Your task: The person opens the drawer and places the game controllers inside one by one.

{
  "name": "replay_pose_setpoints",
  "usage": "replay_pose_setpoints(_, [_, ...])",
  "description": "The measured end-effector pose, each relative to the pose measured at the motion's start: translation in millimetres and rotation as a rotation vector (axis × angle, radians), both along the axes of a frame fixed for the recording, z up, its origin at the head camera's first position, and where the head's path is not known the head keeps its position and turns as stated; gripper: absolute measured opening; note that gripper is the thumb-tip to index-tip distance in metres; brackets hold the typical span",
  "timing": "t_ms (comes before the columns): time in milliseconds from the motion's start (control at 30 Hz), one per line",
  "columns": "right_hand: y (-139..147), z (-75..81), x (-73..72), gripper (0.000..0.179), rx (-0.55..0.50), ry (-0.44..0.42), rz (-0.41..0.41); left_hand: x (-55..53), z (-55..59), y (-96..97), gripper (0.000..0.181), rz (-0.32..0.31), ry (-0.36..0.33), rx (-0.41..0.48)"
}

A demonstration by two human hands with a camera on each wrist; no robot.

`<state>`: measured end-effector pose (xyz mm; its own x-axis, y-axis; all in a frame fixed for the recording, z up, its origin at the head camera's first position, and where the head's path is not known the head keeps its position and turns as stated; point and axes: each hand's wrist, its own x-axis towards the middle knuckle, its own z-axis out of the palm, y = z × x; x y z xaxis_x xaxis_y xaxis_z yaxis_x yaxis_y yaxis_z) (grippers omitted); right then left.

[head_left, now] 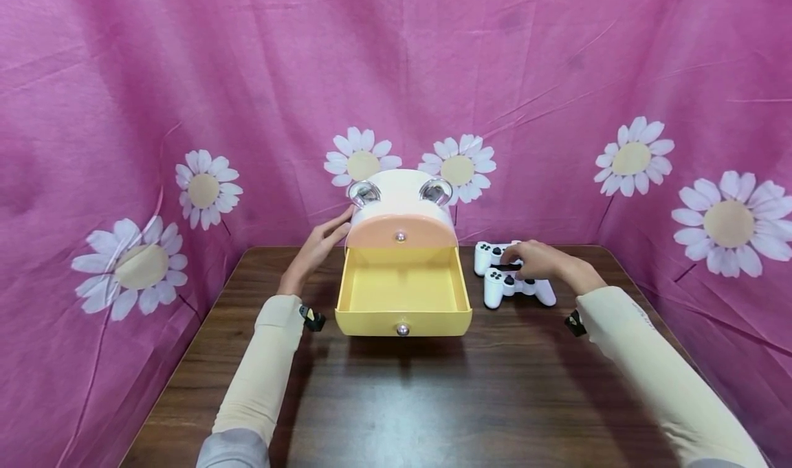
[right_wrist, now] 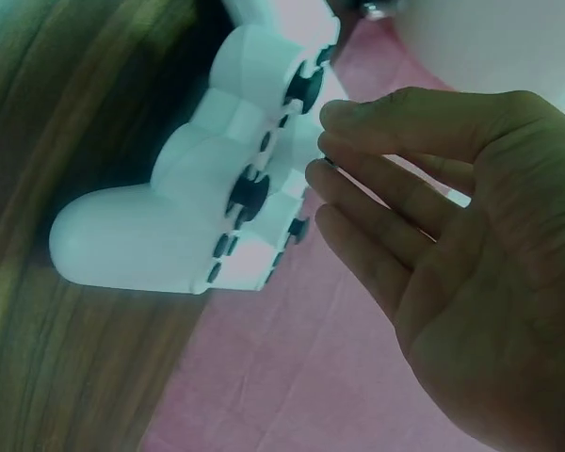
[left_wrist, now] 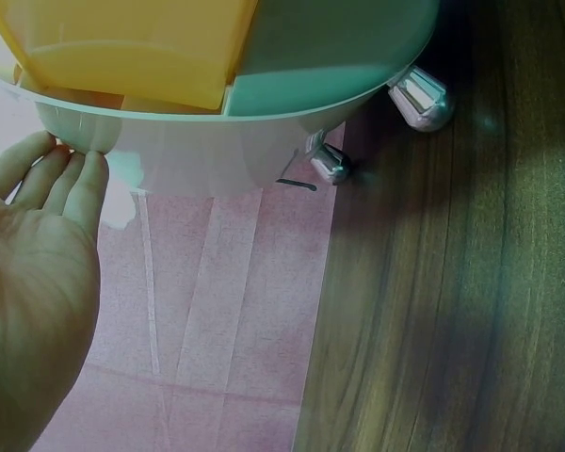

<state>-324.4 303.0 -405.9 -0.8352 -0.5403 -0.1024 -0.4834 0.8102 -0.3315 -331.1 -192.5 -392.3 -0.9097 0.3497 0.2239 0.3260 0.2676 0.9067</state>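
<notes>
A white storage box [head_left: 403, 186] with silver eye-like rings stands at the back middle of the table. Its yellow drawer [head_left: 403, 325] is pulled out and holds nothing; the peach drawer [head_left: 402, 229] above is closed. My left hand [head_left: 315, 250] touches the box's left side with nearly straight fingers [left_wrist: 87, 193]. To the right of the box lie two white game controllers, a front one [head_left: 495, 289] and a rear one [head_left: 484, 258] partly hidden by my right hand [head_left: 538, 260]. In the right wrist view, that hand's fingers are gently bent close to the controllers, with no visible grip.
The brown wooden table [head_left: 396, 399] carries the box and controllers. A pink cloth with daisy prints [head_left: 297, 76] hangs behind and at both sides. Short silver legs [left_wrist: 422, 99] lift the box off the table.
</notes>
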Motion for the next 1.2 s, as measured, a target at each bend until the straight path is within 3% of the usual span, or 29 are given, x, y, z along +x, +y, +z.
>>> replay_pose_setpoints(200, [3, -10.9, -6.9, 0.054, 0.022, -0.089, 0.007, -0.1, 0.4, -0.3, 0.055, 0.002, -0.008, -0.01])
replay_pose_setpoints(400, [5, -18.2, -8.9, 0.058, 0.035, -0.062, 0.002, -0.8, 0.6, -0.1, 0.055, 0.011, 0.003, -0.012])
replay_pose_setpoints(667, [7, -28.0, -9.0, 0.049, 0.045, -0.054, -0.017, -1.4, -1.4, -0.4, 0.054, 0.008, 0.005, -0.008])
replay_pose_setpoints(1200, [6, -32.2, -7.7, 0.041, 0.013, -0.075, -0.01, -0.6, -2.0, 0.2, 0.054, 0.001, 0.008, 0.016])
